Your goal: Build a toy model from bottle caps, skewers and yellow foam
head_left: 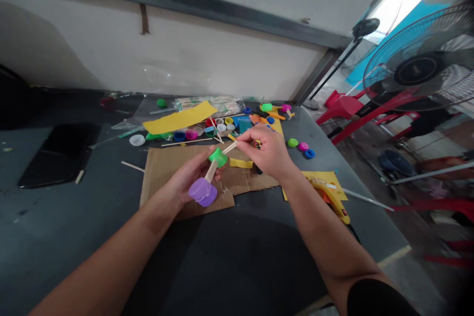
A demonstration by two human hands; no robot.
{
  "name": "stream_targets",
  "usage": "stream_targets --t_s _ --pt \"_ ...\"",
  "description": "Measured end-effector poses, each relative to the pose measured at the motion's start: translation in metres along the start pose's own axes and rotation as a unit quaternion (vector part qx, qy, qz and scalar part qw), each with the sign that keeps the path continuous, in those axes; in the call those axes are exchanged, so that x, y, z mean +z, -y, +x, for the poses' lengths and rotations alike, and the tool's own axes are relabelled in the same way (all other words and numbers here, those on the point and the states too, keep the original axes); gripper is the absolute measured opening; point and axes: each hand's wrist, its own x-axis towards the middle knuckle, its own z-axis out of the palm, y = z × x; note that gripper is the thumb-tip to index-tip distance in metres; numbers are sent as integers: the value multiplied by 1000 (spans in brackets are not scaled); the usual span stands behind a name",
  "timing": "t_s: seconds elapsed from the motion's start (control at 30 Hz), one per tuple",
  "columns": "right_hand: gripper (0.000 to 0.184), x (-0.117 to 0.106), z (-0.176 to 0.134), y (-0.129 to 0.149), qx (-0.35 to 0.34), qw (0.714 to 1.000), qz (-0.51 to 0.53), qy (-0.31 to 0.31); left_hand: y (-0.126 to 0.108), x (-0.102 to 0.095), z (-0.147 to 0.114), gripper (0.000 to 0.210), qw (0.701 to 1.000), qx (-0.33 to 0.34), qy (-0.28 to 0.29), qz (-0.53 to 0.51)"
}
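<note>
Beneath a white wall panel [222, 59], a dark grey worktop [252, 247] carries a flat brown cardboard sheet [159, 165], probably laid to shield the surface. Above it, the fingers of the left hand [188, 173] grip a bright green plastic cap [218, 157] on pale wooden sticks [211, 171], a purple plastic cap [203, 192] at their near end; those of the right hand [265, 150] pinch the far end, seemingly for steadiness.

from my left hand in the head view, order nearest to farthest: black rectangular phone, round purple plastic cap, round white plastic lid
1. Round purple plastic cap: right beside the left hand
2. Round white plastic lid: farther up, to the left
3. Black rectangular phone: far left
</note>
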Motion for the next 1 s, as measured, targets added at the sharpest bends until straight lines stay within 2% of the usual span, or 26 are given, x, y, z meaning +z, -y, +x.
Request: stream_targets --t_s 0.17,0.37,0.47,0.57,0.67,0.77,0.87,1.0 --pt "13 2 1 -2 6 1000 2 -7 -5 3 0 28 999 11 -51 4" --pt "23 0 2 -5 3 1000 21 -5 -8 11 -2 24 996 39 -82 19" --pt "26 -3 2 -7 8 999 43 -21 -13 11 -2 21 988 102 -105 46" --pt "28 -8 2 -6 22 996 65 -62 -22 15 -7 20 957 216 -151 119" --pt "29 -16 2 -3 37 991 93 -91 -33 23 -19 25 907 303 -184 226" --pt "28 -25 3 -1 54 988 99 -106 -39 30 -30 35 873 344 -188 291" --pt "28 -41 1 2 74 990 71 -96 -39 33 -35 41 859 365 -194 302" --pt "27 -76 -27 1 108 990 -55 -70 -38 34 -33 39 840 374 -199 339"
